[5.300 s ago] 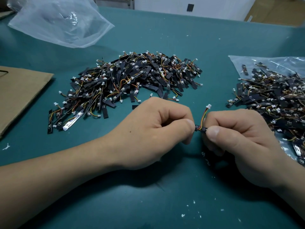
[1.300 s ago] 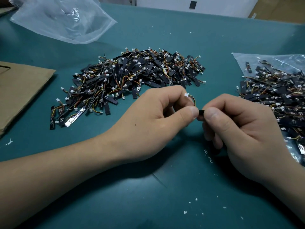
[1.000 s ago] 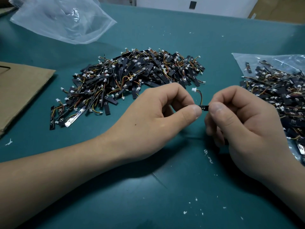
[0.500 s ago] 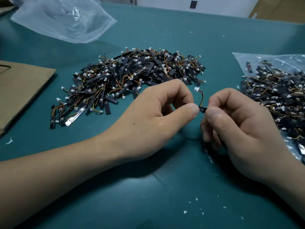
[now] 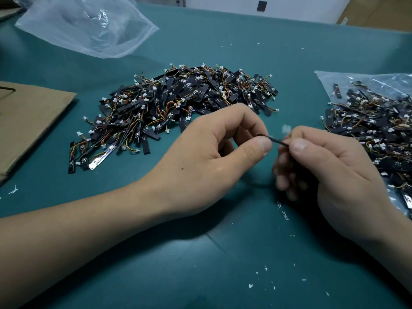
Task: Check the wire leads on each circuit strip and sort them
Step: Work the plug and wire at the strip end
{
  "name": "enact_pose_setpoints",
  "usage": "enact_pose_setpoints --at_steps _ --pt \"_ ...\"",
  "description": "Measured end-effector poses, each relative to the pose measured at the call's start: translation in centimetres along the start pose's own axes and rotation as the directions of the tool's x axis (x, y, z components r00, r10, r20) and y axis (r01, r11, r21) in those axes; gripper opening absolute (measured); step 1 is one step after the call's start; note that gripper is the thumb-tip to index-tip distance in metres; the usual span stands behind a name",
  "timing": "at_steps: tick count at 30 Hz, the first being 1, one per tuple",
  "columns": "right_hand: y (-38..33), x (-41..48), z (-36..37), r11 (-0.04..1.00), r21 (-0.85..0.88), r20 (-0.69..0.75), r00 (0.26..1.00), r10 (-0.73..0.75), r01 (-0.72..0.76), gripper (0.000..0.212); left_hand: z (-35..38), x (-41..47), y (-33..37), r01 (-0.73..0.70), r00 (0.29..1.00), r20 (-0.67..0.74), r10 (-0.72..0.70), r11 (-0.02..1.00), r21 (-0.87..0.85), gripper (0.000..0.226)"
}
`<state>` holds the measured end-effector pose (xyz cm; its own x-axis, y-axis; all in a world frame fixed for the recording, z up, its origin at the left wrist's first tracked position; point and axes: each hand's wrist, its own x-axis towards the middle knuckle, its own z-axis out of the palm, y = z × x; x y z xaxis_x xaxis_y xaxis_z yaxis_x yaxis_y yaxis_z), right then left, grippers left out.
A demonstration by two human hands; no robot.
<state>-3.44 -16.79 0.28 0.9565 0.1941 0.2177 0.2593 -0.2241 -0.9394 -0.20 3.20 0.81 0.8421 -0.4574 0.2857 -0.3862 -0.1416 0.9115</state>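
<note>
Teal bench point(image 5: 245, 253), white flecks point(image 5: 250, 285) near front edge. Left hand point(image 5: 214, 161) and right hand point(image 5: 334, 175) each pinched an end of one thin black circuit strip point(image 5: 279, 142) above bench centre; its leads blurred. Heap of black wired strips point(image 5: 178, 103) behind, mid-bench. Second heap point(image 5: 374, 130) lay on a clear plastic bag point(image 5: 347, 82) at right edge. Crumpled clear bag point(image 5: 89, 25) at far-left corner; brown cardboard sheet point(image 5: 29, 117) at left edge. White wall point(image 5: 301, 7) beyond.
</note>
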Motion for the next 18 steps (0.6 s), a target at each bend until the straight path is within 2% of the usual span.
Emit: enact_pose_setpoints --at_steps 4,9,18 --pt "-0.01 0.03 -0.02 0.999 -0.021 0.007 0.999 -0.031 0.031 0.029 -0.07 0.01 0.29 0.061 0.998 0.03 -0.061 0.998 -0.019 0.028" --pt "-0.15 -0.01 0.01 0.997 -0.063 0.002 0.999 -0.046 0.046 0.028 0.04 0.06 0.27 0.052 0.997 0.059 -0.056 0.997 0.061 0.023" --pt "-0.53 -0.3 0.13 0.984 -0.163 0.035 0.997 -0.068 0.073 0.027 -0.02 -0.12 0.73 0.061 0.995 0.079 -0.066 0.996 0.061 0.024"
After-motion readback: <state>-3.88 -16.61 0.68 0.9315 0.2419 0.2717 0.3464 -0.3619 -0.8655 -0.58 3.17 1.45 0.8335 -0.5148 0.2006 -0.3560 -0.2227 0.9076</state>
